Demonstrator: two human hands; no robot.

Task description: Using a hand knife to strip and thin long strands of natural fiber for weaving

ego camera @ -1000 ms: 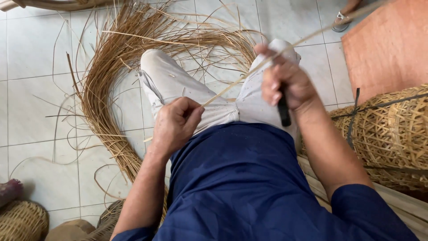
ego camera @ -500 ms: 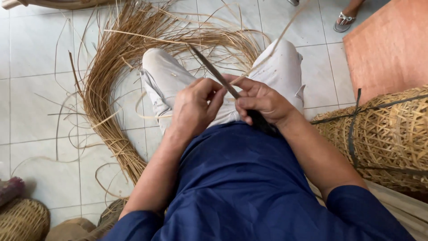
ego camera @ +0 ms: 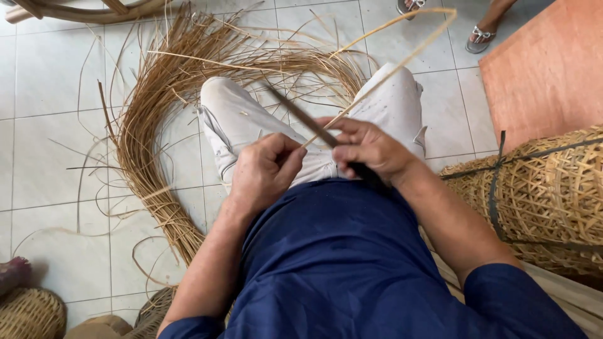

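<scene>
My left hand [ego camera: 260, 172] rests closed over my lap and pinches the near end of a thin pale cane strip [ego camera: 402, 59]. The strip runs up and right past my right knee, then bends back in a loop near the top of the view. My right hand [ego camera: 370, 150] grips a dark knife [ego camera: 301, 116] by its handle; the blade points up and left across the strip, just beside my left fingers. Both hands sit close together above my light trousers [ego camera: 242, 122].
A curved bundle of long cane strips [ego camera: 154, 125] lies on the tiled floor around my legs. A tied roll of woven cane mesh [ego camera: 540, 194] stands at the right, with a reddish board [ego camera: 546, 63] behind it. Another person's sandalled feet [ego camera: 480, 34] show at the top. Small baskets [ego camera: 28, 314] sit bottom left.
A second ago my right hand was up at my right knee with the strip stretched taut. It came back beside the left hand, knife blade now across the strip, which has slackened into a loop.
</scene>
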